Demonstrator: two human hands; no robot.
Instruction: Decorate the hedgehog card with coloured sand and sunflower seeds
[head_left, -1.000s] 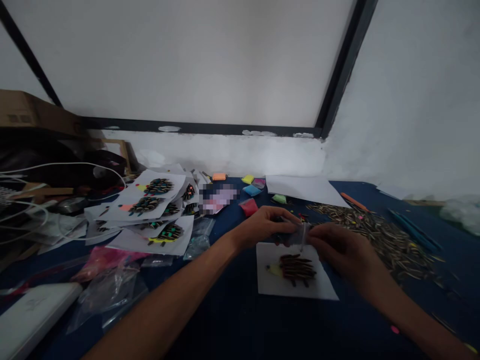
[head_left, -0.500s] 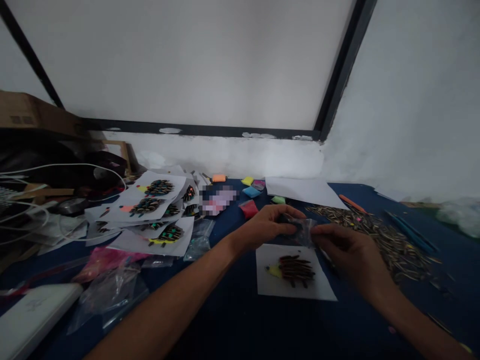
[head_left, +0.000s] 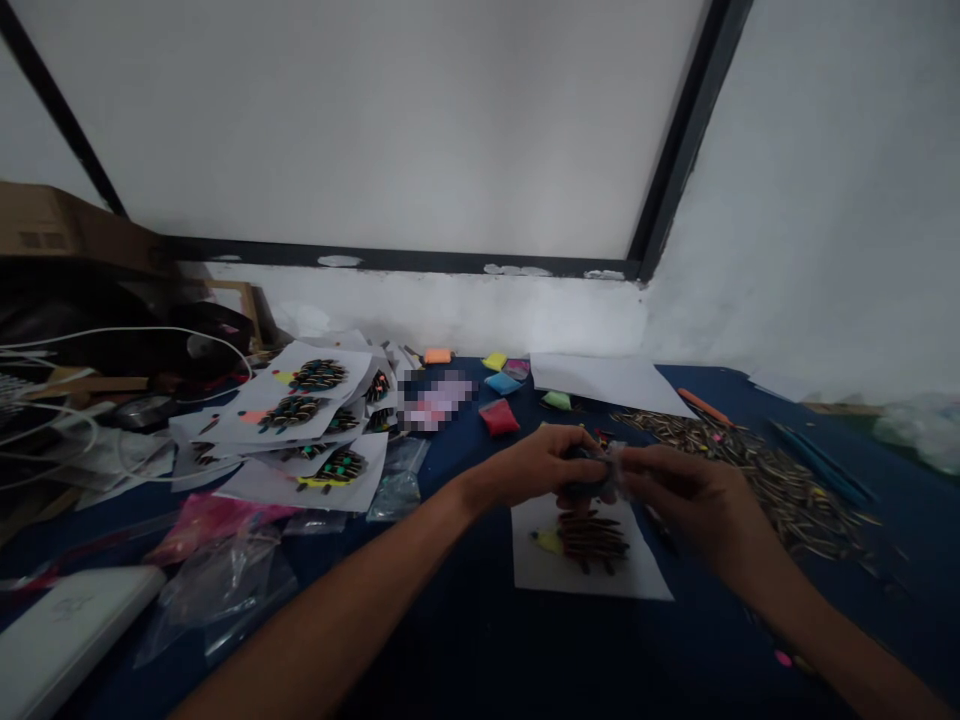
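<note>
My left hand (head_left: 538, 466) is closed around a small clear plastic bag (head_left: 592, 482) with something dark inside, perhaps modelling clay. At the bag's right end, the fingers of my right hand (head_left: 701, 505) pinch the clear plastic. Both hands are above the far edge of a white paper sheet (head_left: 540, 575). On that sheet is a hedgehog figure (head_left: 592, 540) with a yellow clay head and a body of dark reddish-brown sticks. My fingers partly hide the bag.
Several small clay packets, including a red one (head_left: 499, 417) and a blue one (head_left: 502, 383), lie beyond my hands. Loose brown sticks (head_left: 780, 490) are heaped at right. Finished hedgehog sheets (head_left: 247, 478), plastic bags (head_left: 217, 590) and a white box-like object (head_left: 82, 635) are at left.
The bag and my left hand have come slightly lower and closer. The bag has turned, its dark contents showing more plainly. My right hand stays at its edge.
</note>
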